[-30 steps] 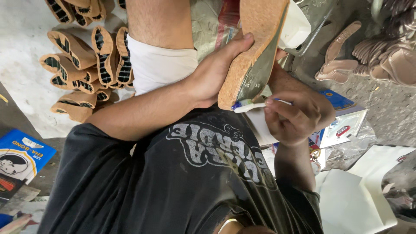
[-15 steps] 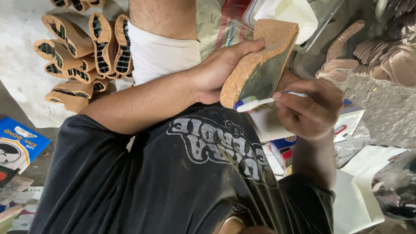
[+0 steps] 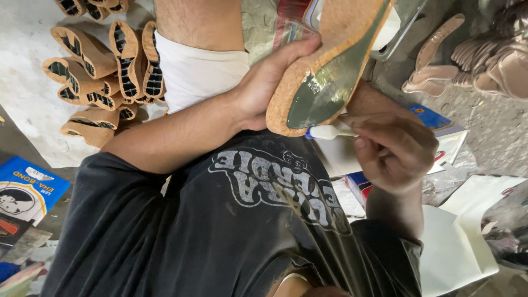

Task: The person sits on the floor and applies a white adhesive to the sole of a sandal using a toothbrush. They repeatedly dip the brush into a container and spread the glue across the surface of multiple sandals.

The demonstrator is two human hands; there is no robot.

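Since half a second ago the cork sole (image 3: 330, 66) has swung higher toward the top edge of the view, and our right hand (image 3: 393, 151) has slid along under its heel end.

Nearest to us, our dark printed shirt (image 3: 236, 220) fills the lower part of the view, and both forearms reach out over it. Our right hand is closed tight around a small white-handled brush (image 3: 330, 132), its tip touching the rounded end of the sole, so the wet, shiny coat can be spread right to the edge. Our left hand (image 3: 269, 82) is clamped on the cork rim, thumb along the side, tilting the shiny face toward us so we can see where it is covered and keep our fingers off the wet part. The sole hangs in the air above our knee, resting on nothing.

Beyond, a pile of tan wedge soles (image 3: 99, 71) lies on the pale floor near the top left corner. Beige shoe uppers (image 3: 484, 55) lie at the top right.
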